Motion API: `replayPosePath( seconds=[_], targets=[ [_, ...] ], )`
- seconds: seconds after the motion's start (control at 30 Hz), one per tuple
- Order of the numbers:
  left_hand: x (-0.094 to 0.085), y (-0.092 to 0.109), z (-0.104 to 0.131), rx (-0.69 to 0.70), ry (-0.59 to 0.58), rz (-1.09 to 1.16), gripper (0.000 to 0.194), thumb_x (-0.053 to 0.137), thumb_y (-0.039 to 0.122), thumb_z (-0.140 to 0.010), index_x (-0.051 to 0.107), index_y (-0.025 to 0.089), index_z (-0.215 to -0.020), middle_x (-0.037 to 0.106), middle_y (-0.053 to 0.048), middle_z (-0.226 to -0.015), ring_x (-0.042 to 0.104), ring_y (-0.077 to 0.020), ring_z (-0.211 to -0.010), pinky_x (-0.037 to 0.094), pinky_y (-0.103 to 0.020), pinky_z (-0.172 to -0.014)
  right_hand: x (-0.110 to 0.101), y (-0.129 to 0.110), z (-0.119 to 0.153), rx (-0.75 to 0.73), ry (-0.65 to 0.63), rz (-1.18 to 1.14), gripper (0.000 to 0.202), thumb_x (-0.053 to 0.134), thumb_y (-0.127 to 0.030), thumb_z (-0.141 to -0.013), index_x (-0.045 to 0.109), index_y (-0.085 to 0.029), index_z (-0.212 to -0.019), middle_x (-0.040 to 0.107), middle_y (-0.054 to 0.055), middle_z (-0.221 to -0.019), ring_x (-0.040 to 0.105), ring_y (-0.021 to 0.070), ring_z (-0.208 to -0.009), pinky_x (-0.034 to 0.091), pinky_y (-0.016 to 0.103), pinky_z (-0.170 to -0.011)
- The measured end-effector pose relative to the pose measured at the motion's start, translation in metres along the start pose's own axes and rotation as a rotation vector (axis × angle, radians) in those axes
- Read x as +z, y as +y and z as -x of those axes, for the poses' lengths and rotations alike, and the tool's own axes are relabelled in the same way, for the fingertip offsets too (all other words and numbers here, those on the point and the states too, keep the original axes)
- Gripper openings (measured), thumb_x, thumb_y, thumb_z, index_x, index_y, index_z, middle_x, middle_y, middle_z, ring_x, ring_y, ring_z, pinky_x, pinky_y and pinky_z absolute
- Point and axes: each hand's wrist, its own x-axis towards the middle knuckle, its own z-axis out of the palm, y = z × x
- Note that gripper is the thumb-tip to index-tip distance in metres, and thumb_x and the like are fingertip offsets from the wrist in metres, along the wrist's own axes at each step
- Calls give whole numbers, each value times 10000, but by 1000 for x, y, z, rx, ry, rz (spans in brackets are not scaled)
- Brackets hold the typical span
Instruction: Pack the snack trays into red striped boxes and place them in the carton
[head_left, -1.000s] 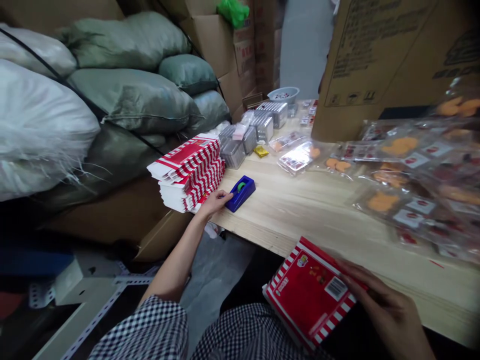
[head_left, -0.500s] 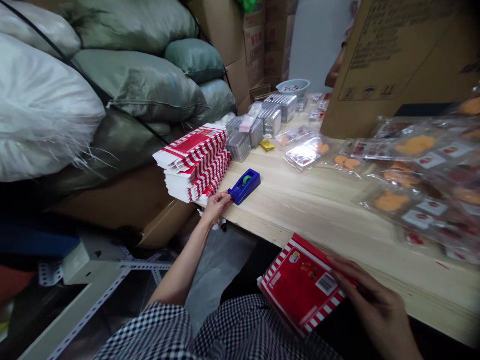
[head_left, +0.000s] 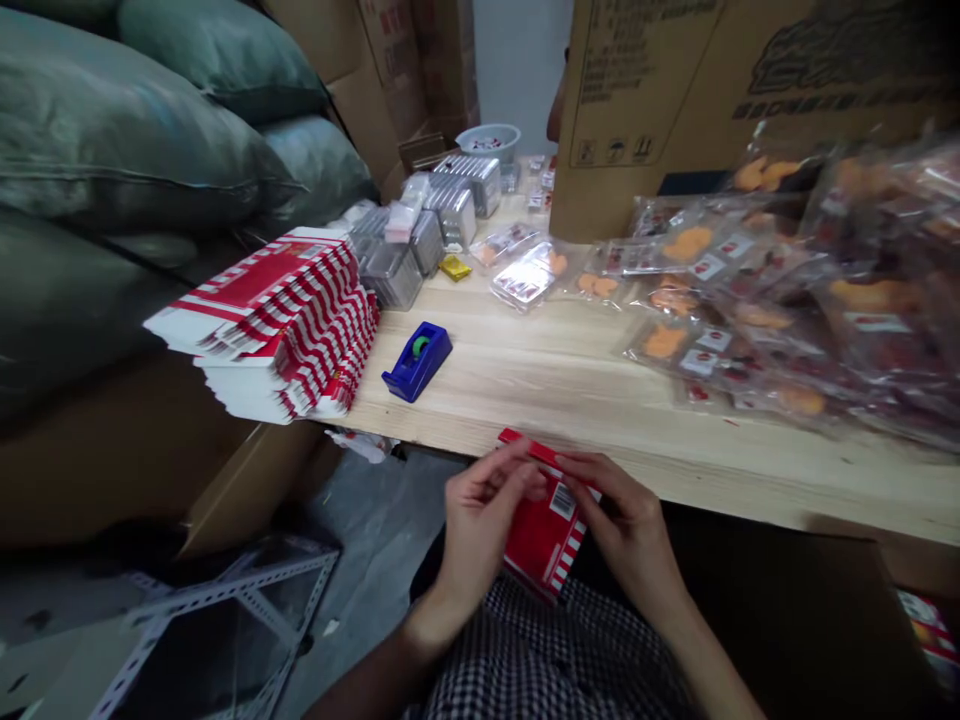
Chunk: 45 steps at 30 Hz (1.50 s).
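Red carton [head_left: 541, 520]: held over the lap, just off the table's [head_left: 570, 390] near edge. Left hand [head_left: 480, 515] pinched its left side; right hand [head_left: 626, 520] gripped the right side by the barcode. Judged light, thin card, stiff but easily creased; best held at the edges. Lower half hidden behind the hands. Stack of flat cartons [head_left: 277, 320] at the table's left end, tape dispenser [head_left: 418, 361] beside it. Blurred snack packets [head_left: 757, 290] along the right side, contents unclear.

- Red-and-white striped cardboard carton [head_left: 546, 525]: glossy printed card.
- Pale wooden tabletop [head_left: 570, 385]: matt, grained.
- Blue plastic tape dispenser [head_left: 417, 361]: smooth, shiny.
- Clear plastic snack packets [head_left: 757, 290]: glossy film.
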Motion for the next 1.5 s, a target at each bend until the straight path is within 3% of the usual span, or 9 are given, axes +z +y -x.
replayPosePath(
  seconds=[0.17,0.53,0.8,0.9,1.0,1.13,1.2,1.3,1.5],
  targets=[
    [18,-10,-8,-79,32,122,909,805,262,-794,305,248,-1553,704,42,-675,684,-120,-609,576,-240,-678,4,-4,4,-55,0,33,296,559,-165,-972,687,-312,-1195,697,60,-1196,671,230,-1116,574,413,-931],
    [4,-8,-7,-95,-3,18,899,795,331,-800,292,245,-1539,696,33,-694,663,-124,-590,523,-219,-613,-9,-15,-10,-87,-320,123,456,440,-170,-1029,508,-358,-1439,609,75,-1121,640,206,-1011,576,372,-875],
    [-19,-22,-21,100,-27,-666,812,764,449,-812,403,271,-1517,550,85,-559,507,-128,-474,372,-228,-528,-11,-15,-7,-34,-252,80,332,477,-223,-1025,610,-308,-1317,622,72,-1065,637,208,-974,571,351,-816],
    [-36,-32,-29,142,8,-826,729,758,481,-810,493,268,-1454,572,62,-592,547,-157,-525,404,-254,-590,-22,-4,-7,64,-180,41,262,518,-282,-1013,633,-286,-1248,662,72,-1100,652,223,-1001,566,354,-824],
    [-53,-37,-35,247,18,-844,686,792,475,-778,557,274,-1391,692,-24,-857,655,-226,-791,497,-350,-808,-45,9,-7,180,15,-7,328,567,-356,-988,626,-300,-1305,656,68,-1228,649,238,-1087,560,352,-849],
    [-58,-33,-42,115,-226,-490,584,760,432,-823,588,256,-1353,667,-104,-1270,632,-268,-1148,485,-423,-1008,-66,26,-4,347,307,-146,379,636,-405,-943,670,-293,-1304,675,65,-1292,679,238,-1074,565,341,-853],
    [-53,-29,-46,-50,-335,-260,529,736,416,-850,602,246,-1333,676,-97,-1289,662,-250,-1119,522,-404,-970,-65,33,-1,428,416,-265,420,668,-420,-918,667,-274,-1311,700,83,-1283,715,236,-986,587,338,-778],
    [-46,-24,-54,-186,-310,-79,461,790,389,-805,669,213,-1213,744,-92,-1159,721,-225,-945,567,-378,-864,-57,43,3,459,524,-342,414,713,-407,-883,694,-248,-1265,730,95,-1244,731,226,-932,596,326,-738],
    [-41,-17,-85,-226,-300,-62,441,839,352,-753,696,179,-1132,783,-79,-997,730,-190,-767,576,-326,-743,-53,59,11,443,550,-301,425,728,-416,-868,690,-228,-1248,734,105,-1231,732,232,-970,611,349,-798]
  ],
)
